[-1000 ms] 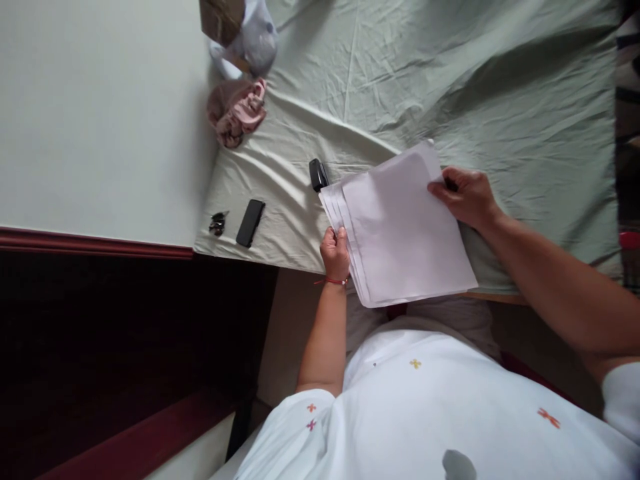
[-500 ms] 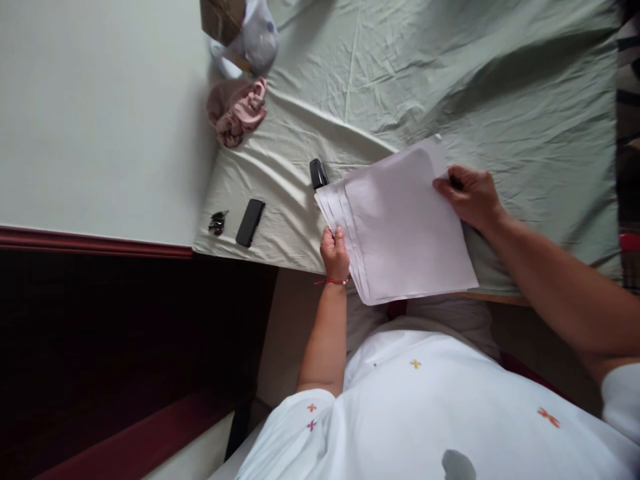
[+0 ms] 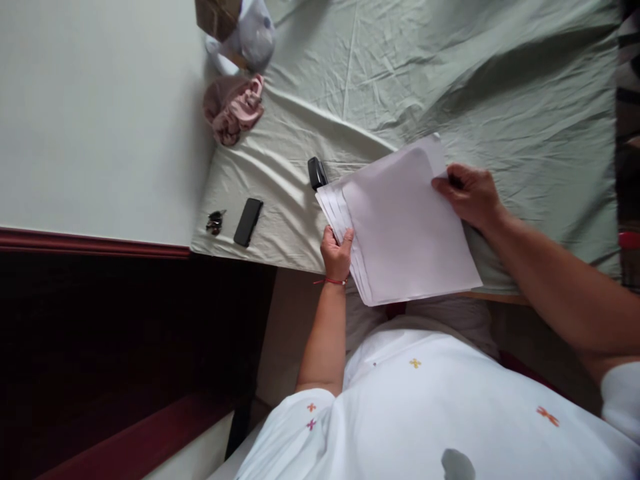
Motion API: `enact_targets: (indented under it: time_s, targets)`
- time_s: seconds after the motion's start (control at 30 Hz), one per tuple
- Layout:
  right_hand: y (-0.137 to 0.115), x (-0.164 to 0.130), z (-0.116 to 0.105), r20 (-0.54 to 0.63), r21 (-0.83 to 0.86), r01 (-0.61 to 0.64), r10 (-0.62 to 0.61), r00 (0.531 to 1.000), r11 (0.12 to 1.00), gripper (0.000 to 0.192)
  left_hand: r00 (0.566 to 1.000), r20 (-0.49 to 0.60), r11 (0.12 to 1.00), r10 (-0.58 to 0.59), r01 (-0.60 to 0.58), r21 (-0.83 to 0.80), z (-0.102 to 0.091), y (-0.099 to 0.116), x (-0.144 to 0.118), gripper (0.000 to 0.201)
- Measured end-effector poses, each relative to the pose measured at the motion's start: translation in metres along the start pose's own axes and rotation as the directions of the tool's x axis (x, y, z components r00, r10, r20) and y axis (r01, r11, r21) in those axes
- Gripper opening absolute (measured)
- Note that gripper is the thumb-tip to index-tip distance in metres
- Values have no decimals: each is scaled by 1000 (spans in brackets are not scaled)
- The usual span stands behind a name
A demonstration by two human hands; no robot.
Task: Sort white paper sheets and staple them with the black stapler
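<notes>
Head view shows me my left hand point(image 3: 336, 252) and right hand point(image 3: 470, 195) each pinching opposite edges of the fanned paper stack point(image 3: 405, 223) above the green sheet point(image 3: 450, 80).

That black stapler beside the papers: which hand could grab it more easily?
Probably the left hand: it grips the fanned edge of the paper stack on the side where the stapler lies. The right hand holds the far corner, with the sheets between.
</notes>
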State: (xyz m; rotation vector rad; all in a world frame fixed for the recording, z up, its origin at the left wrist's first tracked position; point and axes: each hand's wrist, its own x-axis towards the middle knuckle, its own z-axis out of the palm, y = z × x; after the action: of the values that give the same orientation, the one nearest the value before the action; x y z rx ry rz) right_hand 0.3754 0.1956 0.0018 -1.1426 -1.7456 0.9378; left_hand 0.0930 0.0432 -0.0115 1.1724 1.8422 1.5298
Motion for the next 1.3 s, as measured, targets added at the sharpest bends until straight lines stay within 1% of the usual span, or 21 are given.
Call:
enact_targets:
  time_s: [0.13, 0.2, 0.27, 0.37, 0.43, 0.5, 0.67, 0.8, 0.9, 0.97, 1.07, 1.17, 1.3]
  targets:
    - [1, -1, 1, 4, 56, -23, 23, 1000, 998, 48, 1000, 10, 1000, -11, 11, 28, -1, -2, 1, 26]
    - [3, -1, 3, -16, 68, -41, 42, 999, 997, 52, 1000, 10, 999, -17, 16, 43, -1, -2, 1, 25]
    - [6, 0, 4, -71, 83, -49, 55, 996, 995, 52, 1000, 0, 999, -11, 11, 53, -1, -1, 1, 25]
    - [10, 2, 5, -190, 117, -39, 61, 980, 992, 51, 1000, -11, 999, 12, -11, 52, 0, 1, 1, 25]
    - [12, 4, 5, -224, 128, -35, 64, 972, 991, 51, 1000, -7, 999, 18, -18, 47, 0, 1, 1, 25]
    - [11, 4, 4, -203, 129, -39, 65, 977, 991, 50, 1000, -6, 999, 18, -18, 47, 0, 1, 1, 26]
    - [4, 2, 2, -92, 148, -56, 70, 993, 987, 52, 1000, -7, 998, 7, -7, 62, 0, 1, 1, 31]
    - [-2, 1, 1, -22, 180, -82, 87, 996, 980, 56, 1000, 7, 999, -4, 4, 51, -1, 0, 1, 36]
    - [-4, 0, 0, 24, 208, -97, 95, 995, 973, 52, 1000, 9, 998, 5, -5, 63, -1, -2, 1, 43]
    - [-2, 0, 0, 38, 217, -106, 100, 994, 971, 47, 1000, 1, 997, 8, -8, 81, -2, -5, 1, 49]
    - [2, 0, 1, 27, 225, -96, 92, 995, 970, 44, 1000, 1, 996, 4, -4, 93, -2, -7, 1, 55]
    - [7, 0, 3, 7, 208, -89, 89, 996, 974, 43, 1000, 5, 993, 9, -10, 118, -2, -7, 1, 57]
    - [8, -1, 4, 24, 199, -132, 130, 991, 971, 32, 1000, 16, 991, 18, -20, 134, -1, -6, 1, 57]
